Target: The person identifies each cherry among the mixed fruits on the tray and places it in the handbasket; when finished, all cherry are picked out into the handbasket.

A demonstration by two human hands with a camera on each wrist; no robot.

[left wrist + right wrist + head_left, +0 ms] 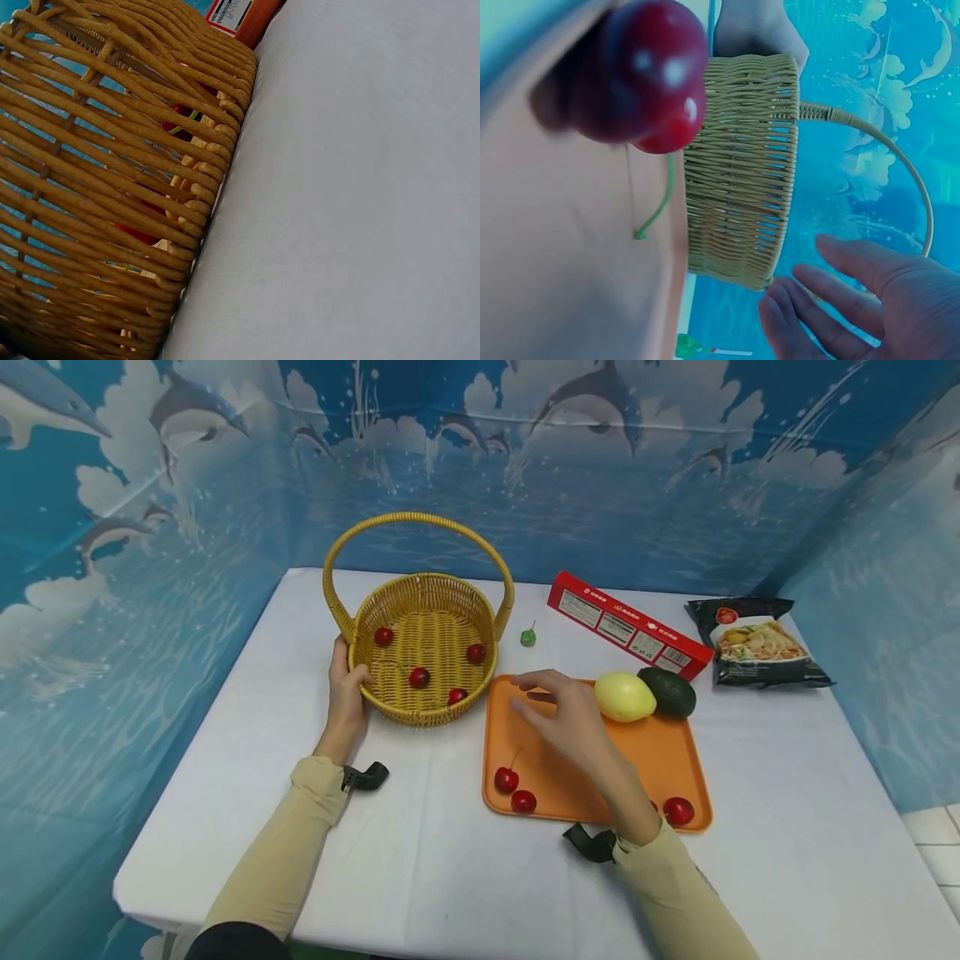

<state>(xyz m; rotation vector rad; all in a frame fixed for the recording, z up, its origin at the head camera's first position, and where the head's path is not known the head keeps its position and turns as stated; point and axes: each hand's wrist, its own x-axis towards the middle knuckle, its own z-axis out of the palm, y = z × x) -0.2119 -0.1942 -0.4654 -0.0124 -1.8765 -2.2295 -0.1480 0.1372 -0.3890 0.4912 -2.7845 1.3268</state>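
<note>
A yellow wicker basket (423, 717) with a tall hoop handle stands on the white table. My left hand (347, 700) grips its left rim, the thumb lying over the edge. Several red cherries (419, 677) lie in the basket. Above the orange tray (555, 793) hovers my right hand (572, 720), its fingers loosely spread and nothing between them. Two cherries (507, 779) sit at the tray's left front. Another cherry (678, 811) lies at its right front, with one more partly hidden by my right wrist. In the right wrist view, cherries (656, 71) show large beside the basket (739, 165).
A yellow lemon (624, 697) and a dark avocado (667, 692) lie at the tray's back right. Behind are a long red box (630, 625) and a black food packet (761, 643). A small green item (528, 637) rests right of the basket. A dolphin-print curtain borders the table.
</note>
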